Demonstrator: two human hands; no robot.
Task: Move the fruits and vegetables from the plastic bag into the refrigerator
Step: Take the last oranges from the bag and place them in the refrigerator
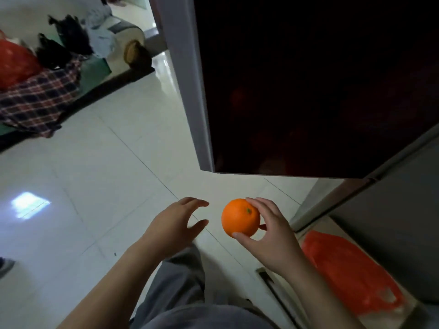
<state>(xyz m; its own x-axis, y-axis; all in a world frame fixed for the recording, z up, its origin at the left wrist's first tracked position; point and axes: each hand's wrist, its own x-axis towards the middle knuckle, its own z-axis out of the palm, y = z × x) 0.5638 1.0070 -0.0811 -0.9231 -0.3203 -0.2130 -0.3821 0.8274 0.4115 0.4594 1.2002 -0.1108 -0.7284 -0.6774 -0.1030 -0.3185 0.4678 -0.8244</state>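
The orange [240, 218] is out of the bag and not yet in the refrigerator. It is held in the air above the pale tiled floor [107, 162], just below the bottom edge of the dark refrigerator door [308, 91]. By my judgement this is the middle of one carry: the fruit is picked and lifted, but placing it is left to do. No shelf or drawer interior shows, so I cannot say how many items are already stored.

The right hand [273, 231] has the orange in its grip, with the thumb under the near side and the fingers curled over the far side. The left hand [175, 224] is just beside it, apart from the fruit. Its grip is released, with the fingers spread and loosely bent around nothing.

The orange looks round, firm and evenly coloured. It has a smooth, slightly glossy skin, and its small green stem scar is turned up towards the camera. It should hold easily in one hand.

The orange plastic bag [351, 271] lies low on the right at the foot of the grey refrigerator body [392, 210]. It is slumped fairly flat on what may be a pale ledge. It is blurred, so what remains inside it cannot be made out.
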